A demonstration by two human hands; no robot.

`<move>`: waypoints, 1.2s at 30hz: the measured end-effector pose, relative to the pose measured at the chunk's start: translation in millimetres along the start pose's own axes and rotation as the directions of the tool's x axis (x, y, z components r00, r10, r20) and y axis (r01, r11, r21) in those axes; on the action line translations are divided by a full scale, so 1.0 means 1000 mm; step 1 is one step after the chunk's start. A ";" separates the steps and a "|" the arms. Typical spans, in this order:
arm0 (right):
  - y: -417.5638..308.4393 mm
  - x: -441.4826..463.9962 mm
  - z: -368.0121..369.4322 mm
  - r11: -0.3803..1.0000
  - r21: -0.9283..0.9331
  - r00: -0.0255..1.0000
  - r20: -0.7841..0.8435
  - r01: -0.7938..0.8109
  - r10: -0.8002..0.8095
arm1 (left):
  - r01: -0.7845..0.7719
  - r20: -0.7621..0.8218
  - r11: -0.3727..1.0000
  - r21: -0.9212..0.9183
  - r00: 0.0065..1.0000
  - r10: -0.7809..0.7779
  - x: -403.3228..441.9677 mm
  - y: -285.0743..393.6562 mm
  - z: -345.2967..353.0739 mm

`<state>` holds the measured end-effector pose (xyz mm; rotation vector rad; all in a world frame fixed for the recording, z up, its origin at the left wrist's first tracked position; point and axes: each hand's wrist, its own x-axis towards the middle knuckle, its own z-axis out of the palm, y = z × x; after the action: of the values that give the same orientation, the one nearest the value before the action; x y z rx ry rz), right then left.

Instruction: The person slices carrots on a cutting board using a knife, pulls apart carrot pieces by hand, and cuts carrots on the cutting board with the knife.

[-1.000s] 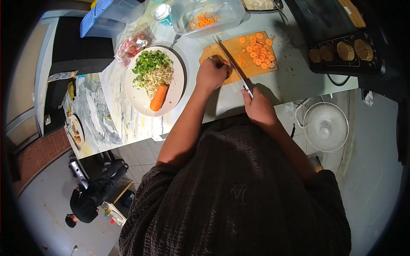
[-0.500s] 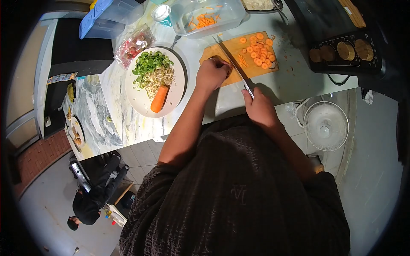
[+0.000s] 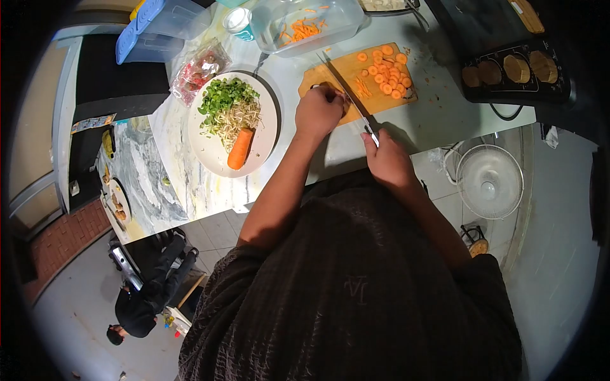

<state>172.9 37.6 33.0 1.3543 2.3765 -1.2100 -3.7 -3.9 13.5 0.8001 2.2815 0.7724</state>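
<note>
My right hand point(image 3: 389, 160) is closed around the handle of a long kitchen knife point(image 3: 353, 104). The blade slants up and left across a wooden cutting board point(image 3: 351, 62). Left of the blade, my left hand point(image 3: 319, 113) rests on the board with curled fingers; whatever they pinch is hidden. Round carrot slices point(image 3: 389, 75) lie in a heap on the board's right part. Thin carrot strips point(image 3: 362, 87) lie just right of the blade. A plate point(image 3: 198, 151) left of my forearm bears chopped greens point(image 3: 227, 95), bean sprouts point(image 3: 236, 122) and a thick carrot piece point(image 3: 239, 149).
Behind the board stands a clear plastic container point(image 3: 348, 26) with carrot strips inside, beside a white-lidded tub point(image 3: 237, 22). A plastic bag point(image 3: 202, 66) lies behind the plate. A black appliance with knobs point(image 3: 516, 70) is at right. A seated person point(image 3: 136, 311) appears lower left.
The view has shifted slightly. Both hands and the knife keep nearly the same place on the board, with no clear change in the carrot pieces.
</note>
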 end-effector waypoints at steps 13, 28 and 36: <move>0.005 0.006 0.001 0.999 -0.039 1.000 0.012 0.012 -0.011 | 0.034 0.043 0.999 -0.009 0.999 -0.034 0.003 0.001 -0.003; 0.021 0.009 0.001 0.994 -0.050 0.984 -0.148 0.093 -0.099 | 0.040 0.034 0.999 0.012 0.999 -0.040 0.005 0.000 -0.003; 0.019 0.006 -0.003 0.998 0.028 0.995 -0.083 0.048 -0.046 | 0.006 0.075 0.993 -0.116 0.997 0.002 0.011 -0.014 0.004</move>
<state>184.6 49.1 21.0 1.3914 2.4690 -1.2300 -12.6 -4.6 -2.6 0.7601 2.1500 0.8519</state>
